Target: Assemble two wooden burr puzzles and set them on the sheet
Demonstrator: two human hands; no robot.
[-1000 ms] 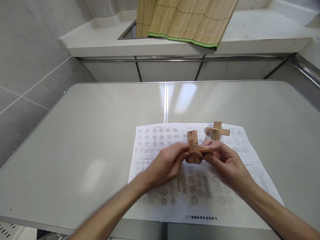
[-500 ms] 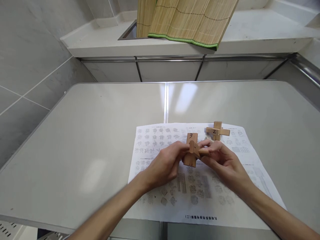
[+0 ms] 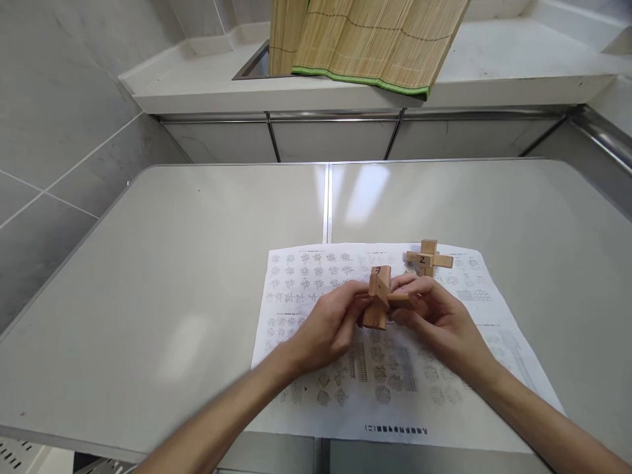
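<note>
Between my hands, above a printed sheet, is a wooden burr puzzle [image 3: 378, 313] made of crossed notched bars, one marked with a black handwritten character. My left hand [image 3: 333, 326] pinches it from the left with thumb and fingers. My right hand [image 3: 437, 313] grips it from the right, fingers round the bar that sticks out that way. Part of the puzzle is hidden behind the fingertips. Just beyond my right hand, a second wooden burr puzzle [image 3: 428, 259], marked like a 2, rests on the sheet in a cross shape.
The white printed sheet [image 3: 345, 418], covered in small diagrams, lies on a pale folding table [image 3: 123, 276] with a centre seam. Behind the table is a white counter ledge [image 3: 197, 92] with a green-edged bamboo mat [image 3: 375, 46] hanging over it. A tiled wall [image 3: 59, 118] stands at left.
The upper crossing bar of the held puzzle has shifted slightly left and up, covering more of the marked bar. Both hands keep their hold in nearly the same place.
</note>
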